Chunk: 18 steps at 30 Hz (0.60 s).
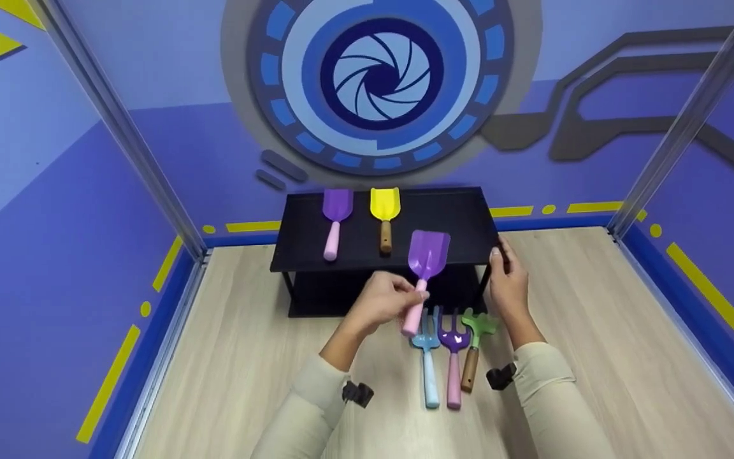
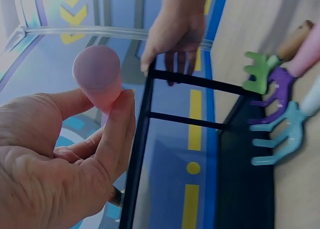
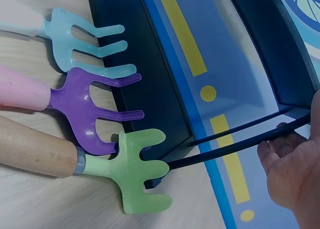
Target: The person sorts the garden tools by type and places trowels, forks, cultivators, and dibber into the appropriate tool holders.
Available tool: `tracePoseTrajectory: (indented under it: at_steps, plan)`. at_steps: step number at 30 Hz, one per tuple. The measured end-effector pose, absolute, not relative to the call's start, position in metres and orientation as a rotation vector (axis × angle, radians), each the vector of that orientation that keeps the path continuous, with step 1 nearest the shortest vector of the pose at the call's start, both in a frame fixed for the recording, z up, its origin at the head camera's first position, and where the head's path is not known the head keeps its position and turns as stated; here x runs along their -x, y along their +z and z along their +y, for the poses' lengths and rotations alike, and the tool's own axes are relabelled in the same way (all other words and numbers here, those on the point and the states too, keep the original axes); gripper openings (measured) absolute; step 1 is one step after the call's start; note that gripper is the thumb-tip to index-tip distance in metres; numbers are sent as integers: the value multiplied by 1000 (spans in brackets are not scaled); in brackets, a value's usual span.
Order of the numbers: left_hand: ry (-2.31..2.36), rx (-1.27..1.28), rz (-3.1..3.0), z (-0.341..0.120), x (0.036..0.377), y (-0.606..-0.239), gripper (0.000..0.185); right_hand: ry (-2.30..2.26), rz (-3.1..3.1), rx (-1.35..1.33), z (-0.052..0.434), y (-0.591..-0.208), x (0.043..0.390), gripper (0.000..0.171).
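My left hand [image 1: 380,301] pinches the pink handle [image 2: 97,71] of a hand trowel with a purple blade [image 1: 429,252]. The blade points up and away, overlapping the front edge of a black two-tier shelf [image 1: 303,236] in the head view. At the shelf's right end, my right hand [image 1: 510,284] grips the top corner, thumb in front and fingers round the side. Lying on the shelf top are another purple trowel [image 1: 338,205] with a pink handle and a yellow trowel [image 1: 385,204] with a wooden one.
Three hand forks lie side by side on the wood-grain table [image 1: 233,382], tines toward the shelf: light blue [image 1: 429,376], purple with pink handle [image 1: 453,376], and green with wooden handle [image 3: 40,144]. Blue-purple panels [image 1: 176,146] enclose the back and sides.
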State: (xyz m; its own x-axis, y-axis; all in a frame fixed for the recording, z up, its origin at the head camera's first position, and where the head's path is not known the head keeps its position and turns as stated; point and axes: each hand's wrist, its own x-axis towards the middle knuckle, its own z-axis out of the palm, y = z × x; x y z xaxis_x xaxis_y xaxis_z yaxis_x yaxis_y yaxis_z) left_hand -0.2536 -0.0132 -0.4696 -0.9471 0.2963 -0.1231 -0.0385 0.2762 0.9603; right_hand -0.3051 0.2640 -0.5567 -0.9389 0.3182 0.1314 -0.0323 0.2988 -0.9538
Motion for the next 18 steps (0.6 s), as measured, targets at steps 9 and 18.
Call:
tracePoseTrajectory:
  at_steps: [9, 18]
  plan:
    - [1747, -106, 2268, 4, 282, -455, 20, 1679, -2268, 253, 264, -556, 305, 58]
    - [1692, 4, 2330, 30, 303, -446, 32, 1688, -2268, 254, 264, -558, 305, 57]
